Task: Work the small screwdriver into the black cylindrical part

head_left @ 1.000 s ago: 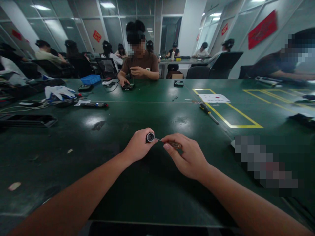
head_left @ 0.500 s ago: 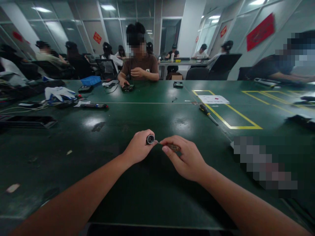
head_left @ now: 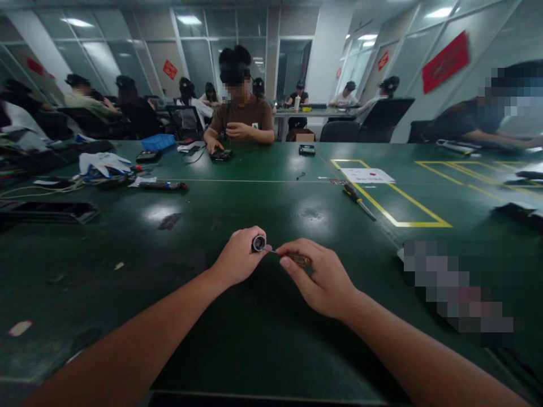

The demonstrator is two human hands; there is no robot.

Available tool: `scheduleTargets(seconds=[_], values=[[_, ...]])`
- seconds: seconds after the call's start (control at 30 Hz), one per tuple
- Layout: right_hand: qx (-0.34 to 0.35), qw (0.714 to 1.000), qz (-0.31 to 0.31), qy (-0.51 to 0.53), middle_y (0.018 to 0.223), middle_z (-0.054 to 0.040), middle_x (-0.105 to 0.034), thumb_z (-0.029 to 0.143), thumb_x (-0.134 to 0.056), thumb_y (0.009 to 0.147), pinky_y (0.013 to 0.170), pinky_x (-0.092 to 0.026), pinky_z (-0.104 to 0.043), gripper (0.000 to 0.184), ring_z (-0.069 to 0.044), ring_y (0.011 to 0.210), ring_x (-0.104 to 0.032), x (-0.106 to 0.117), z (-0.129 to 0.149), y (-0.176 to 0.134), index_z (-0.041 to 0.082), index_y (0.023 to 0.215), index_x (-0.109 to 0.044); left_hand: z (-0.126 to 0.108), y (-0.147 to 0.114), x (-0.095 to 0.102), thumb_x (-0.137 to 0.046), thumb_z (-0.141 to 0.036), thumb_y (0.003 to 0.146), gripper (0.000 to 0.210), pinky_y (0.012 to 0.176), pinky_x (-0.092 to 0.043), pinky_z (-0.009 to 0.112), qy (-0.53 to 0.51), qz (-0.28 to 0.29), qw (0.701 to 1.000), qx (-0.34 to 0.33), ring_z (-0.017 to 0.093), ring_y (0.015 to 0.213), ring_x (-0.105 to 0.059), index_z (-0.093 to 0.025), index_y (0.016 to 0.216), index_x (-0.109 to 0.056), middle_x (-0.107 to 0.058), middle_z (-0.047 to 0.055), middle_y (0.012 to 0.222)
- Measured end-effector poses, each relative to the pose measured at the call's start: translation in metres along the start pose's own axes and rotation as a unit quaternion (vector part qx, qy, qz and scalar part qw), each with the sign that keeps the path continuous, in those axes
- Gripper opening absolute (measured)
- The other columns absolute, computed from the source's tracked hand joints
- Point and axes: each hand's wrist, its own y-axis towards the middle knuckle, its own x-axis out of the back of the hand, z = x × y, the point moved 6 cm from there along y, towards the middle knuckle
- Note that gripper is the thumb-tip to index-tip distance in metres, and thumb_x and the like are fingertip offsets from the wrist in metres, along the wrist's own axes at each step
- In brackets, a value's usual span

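Observation:
My left hand (head_left: 240, 255) is closed around a short dark cylindrical part (head_left: 258, 243), whose round open end with a pale rim faces me. What is inside that end is too small to make out. In my right hand (head_left: 320, 271) is a small screwdriver (head_left: 300, 259) with a translucent amber handle, pinched between thumb and fingers. Its thin metal shaft points left and its tip meets the cylinder's rim area; whether it goes inside I cannot tell. Both hands are held above the green table (head_left: 263, 350).
A yellow-and-black screwdriver (head_left: 358, 200) lies ahead to the right, near a paper sheet (head_left: 367, 175). White gloves (head_left: 104, 165), cables and a blue bin (head_left: 157, 142) are at the left. A blurred-out object (head_left: 456, 288) lies by my right arm. Across the table sits a person (head_left: 241, 116).
The view has tilted up slightly, so the table sits a little lower in the picture. Both hands keep their hold, with the screwdriver tip still at the cylinder's end.

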Motion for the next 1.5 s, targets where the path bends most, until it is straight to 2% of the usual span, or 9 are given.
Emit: scheduleTargets(seconds=[0.23, 0.43, 1.5], values=[[0.005, 0.999, -0.033, -0.001, 0.091, -0.0051, -0.071, 0.024, -0.055, 0.099, 0.072, -0.049, -0.029, 0.015, -0.017, 0.081, -0.067, 0.0079, 0.0033, -0.0005, 0.018, 0.106, -0.067, 0.0030, 0.0003, 0.0022, -0.066, -0.028, 0.088, 0.011, 0.070, -0.038, 0.030, -0.003, -0.009, 1.000, 0.006, 0.017, 0.077, -0.056, -0.020, 0.086, -0.058, -0.062, -0.001, 0.080], [0.001, 1.000, -0.009, 0.000, 0.091, -0.0047, -0.071, 0.023, -0.056, 0.099, 0.072, -0.049, -0.030, 0.014, -0.018, 0.081, -0.067, 0.0023, 0.0015, 0.0009, 0.018, 0.107, -0.067, -0.0020, 0.0007, 0.0005, -0.067, -0.027, 0.088, 0.011, 0.071, -0.038, 0.031, 0.002, -0.002, 1.000, 0.000, 0.018, 0.079, -0.056, -0.020, 0.086, -0.058, -0.062, -0.001, 0.081], [-0.009, 1.000, -0.022, -0.013, 0.092, -0.0060, -0.072, 0.026, -0.054, 0.100, 0.073, -0.050, -0.031, 0.016, -0.018, 0.082, -0.068, 0.0055, 0.0002, -0.0003, 0.018, 0.107, -0.067, -0.0021, 0.0007, 0.0017, -0.067, -0.030, 0.089, 0.014, 0.072, -0.039, 0.032, 0.010, -0.004, 1.000, -0.012, 0.018, 0.078, -0.057, -0.020, 0.085, -0.058, -0.062, -0.001, 0.080]])
